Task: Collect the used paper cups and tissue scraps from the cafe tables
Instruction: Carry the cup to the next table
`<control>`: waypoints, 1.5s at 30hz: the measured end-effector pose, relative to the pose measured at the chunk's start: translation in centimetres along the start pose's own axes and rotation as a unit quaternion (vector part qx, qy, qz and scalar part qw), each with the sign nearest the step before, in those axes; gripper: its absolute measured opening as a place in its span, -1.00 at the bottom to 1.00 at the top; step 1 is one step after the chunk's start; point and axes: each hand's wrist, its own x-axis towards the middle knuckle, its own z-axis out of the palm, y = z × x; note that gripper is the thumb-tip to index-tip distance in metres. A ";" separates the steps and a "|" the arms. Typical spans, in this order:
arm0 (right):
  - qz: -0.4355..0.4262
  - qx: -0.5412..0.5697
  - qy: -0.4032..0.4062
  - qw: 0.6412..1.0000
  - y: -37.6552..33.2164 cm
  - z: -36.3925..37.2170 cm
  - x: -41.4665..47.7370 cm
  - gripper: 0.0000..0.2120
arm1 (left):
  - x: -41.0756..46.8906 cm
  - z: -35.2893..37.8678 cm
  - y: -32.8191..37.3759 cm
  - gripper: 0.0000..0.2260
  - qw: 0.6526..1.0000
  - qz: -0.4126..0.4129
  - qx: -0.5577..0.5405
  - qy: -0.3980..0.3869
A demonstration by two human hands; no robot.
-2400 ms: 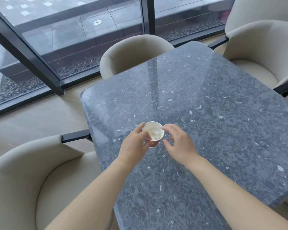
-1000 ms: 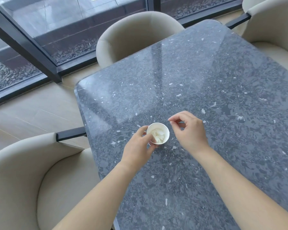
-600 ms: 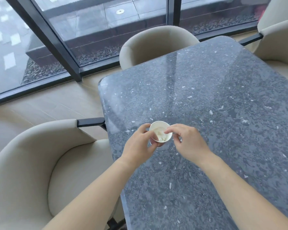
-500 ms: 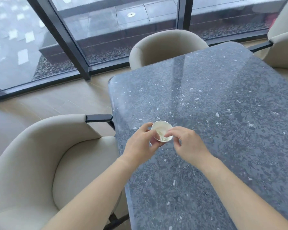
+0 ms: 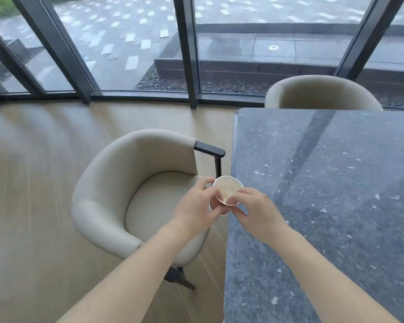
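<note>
**Cup with tissue held at table edge**

Left hand (image 5: pixel 195 207) fingers wrap the paper cup (image 5: pixel 229 181) from its left side. Tissue scraps (image 5: pixel 226 191) sit inside, between both hands' fingertips. Right hand (image 5: pixel 258 214) fingers curl at the near rim; pinching or just touching, cannot tell. Hold the cup upright with a firm side grip, no crushing, so scraps don't spill beside the table (image 5: pixel 324 183).
</note>
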 end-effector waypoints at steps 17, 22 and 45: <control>-0.203 0.066 -0.097 0.972 -25.5 16.7 -3.9 -0.91 | -29.4 -14.1 -10.9 -0.82 0.950 -0.234 -0.033 0.205; -0.260 0.086 -0.162 0.948 -33.5 22.4 -6.5 -0.91 | -39.5 -17.2 -13.3 -0.83 0.914 -0.307 -0.023 0.265; -0.525 0.147 -0.391 0.742 -57.3 42.3 -14.7 -0.88 | -67.9 -21.3 -17.6 -0.81 0.704 -0.547 0.046 0.451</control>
